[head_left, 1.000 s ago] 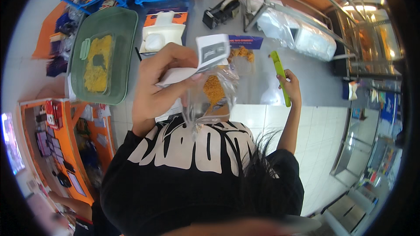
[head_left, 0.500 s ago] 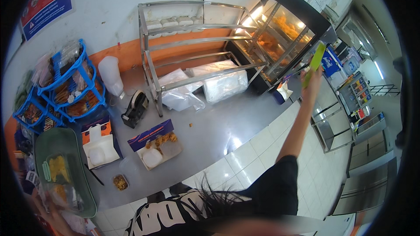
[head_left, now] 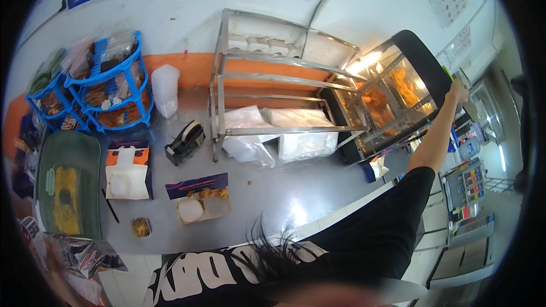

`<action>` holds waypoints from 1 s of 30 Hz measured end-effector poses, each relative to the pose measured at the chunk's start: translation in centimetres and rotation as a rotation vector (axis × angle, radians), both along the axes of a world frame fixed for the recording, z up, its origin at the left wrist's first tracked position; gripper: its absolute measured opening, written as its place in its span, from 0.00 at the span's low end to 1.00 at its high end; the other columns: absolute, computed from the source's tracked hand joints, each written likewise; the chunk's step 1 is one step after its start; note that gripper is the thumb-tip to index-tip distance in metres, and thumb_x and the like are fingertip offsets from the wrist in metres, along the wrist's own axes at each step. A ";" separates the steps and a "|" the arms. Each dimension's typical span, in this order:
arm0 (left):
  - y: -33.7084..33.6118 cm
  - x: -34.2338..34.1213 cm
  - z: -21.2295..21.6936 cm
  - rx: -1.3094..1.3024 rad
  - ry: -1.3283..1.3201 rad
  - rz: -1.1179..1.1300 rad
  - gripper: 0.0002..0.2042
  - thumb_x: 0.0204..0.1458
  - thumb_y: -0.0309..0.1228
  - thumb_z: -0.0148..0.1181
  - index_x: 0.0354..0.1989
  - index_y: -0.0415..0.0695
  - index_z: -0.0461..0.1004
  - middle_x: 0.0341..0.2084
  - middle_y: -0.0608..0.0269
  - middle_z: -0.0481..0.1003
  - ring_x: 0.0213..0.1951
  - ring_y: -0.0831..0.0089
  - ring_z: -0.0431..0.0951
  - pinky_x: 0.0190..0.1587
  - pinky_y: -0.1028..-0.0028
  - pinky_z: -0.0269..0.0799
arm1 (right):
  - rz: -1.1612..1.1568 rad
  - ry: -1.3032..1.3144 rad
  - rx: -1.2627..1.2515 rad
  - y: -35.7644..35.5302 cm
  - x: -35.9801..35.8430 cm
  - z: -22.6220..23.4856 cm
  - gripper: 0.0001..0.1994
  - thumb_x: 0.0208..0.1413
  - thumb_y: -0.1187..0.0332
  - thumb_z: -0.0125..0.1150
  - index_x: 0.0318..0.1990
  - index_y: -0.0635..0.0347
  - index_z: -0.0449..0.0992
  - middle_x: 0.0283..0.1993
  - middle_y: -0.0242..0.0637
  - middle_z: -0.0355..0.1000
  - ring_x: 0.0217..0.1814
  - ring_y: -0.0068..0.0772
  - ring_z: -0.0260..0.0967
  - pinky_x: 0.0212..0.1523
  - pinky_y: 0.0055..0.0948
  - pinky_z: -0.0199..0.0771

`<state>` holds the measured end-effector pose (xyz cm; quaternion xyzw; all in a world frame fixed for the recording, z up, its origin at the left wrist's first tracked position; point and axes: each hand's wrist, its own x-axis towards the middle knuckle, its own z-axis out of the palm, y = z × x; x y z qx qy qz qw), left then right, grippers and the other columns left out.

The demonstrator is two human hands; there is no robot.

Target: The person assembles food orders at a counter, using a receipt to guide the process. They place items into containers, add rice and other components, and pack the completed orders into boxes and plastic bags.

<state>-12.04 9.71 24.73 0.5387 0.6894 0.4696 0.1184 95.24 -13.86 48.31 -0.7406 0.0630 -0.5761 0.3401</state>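
Observation:
My right arm is stretched out to the far right. The right hand point(head_left: 456, 92) is beside the black top of the glass food warmer point(head_left: 392, 91), its fingers closed on a lime-green flat, long thing point(head_left: 447, 74), mostly hidden now. Fried pieces show behind the warmer's lit glass. Low at the left rim, my left hand point(head_left: 55, 267) is dim and smeared, next to crumpled clear plastic packaging point(head_left: 91, 257); its fingers do not show well. Just above is a dark green tray point(head_left: 88, 153) with yellow contents.
Open boxes with white rounds, one point(head_left: 128, 165) plain and one point(head_left: 205, 207) with fried pieces, sit on the grey counter point(head_left: 267, 193). Around them are a small tub point(head_left: 140, 227), a tape dispenser point(head_left: 185, 142), blue tiered baskets point(head_left: 108, 85), and a metal rack point(head_left: 219, 79) over plastic bags point(head_left: 307, 145).
My right hand has moved up and farther right with the green thing, toward the warmer's top. The view has turned. At left, the clear plastic has come off the tray toward me.

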 end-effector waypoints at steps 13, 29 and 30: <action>17.8 -2.0 4.5 0.237 0.035 -0.184 0.21 0.48 0.28 0.61 0.52 0.40 0.69 0.35 0.64 0.76 0.39 0.77 0.76 0.37 0.72 0.71 | 0.602 -0.314 -0.139 12.7 -36.8 -19.7 0.21 0.49 0.54 0.59 0.46 0.59 0.73 0.44 0.41 0.69 0.43 0.38 0.69 0.46 0.39 0.69; 56.7 -15.7 5.0 0.347 -0.463 -0.574 0.24 0.44 0.22 0.55 0.54 0.37 0.65 0.31 0.56 0.74 0.25 0.71 0.73 0.28 0.72 0.72 | 0.944 -0.083 0.069 21.5 -73.1 -22.5 0.16 0.51 0.61 0.59 0.44 0.62 0.70 0.38 0.42 0.67 0.38 0.37 0.65 0.42 0.37 0.67; 58.0 -15.6 4.2 0.400 -0.470 -0.503 0.23 0.44 0.22 0.55 0.53 0.37 0.65 0.31 0.56 0.74 0.26 0.70 0.74 0.29 0.72 0.72 | 0.983 -0.085 0.019 22.8 -75.3 -22.4 0.17 0.50 0.61 0.61 0.43 0.62 0.70 0.38 0.43 0.68 0.38 0.39 0.66 0.42 0.38 0.67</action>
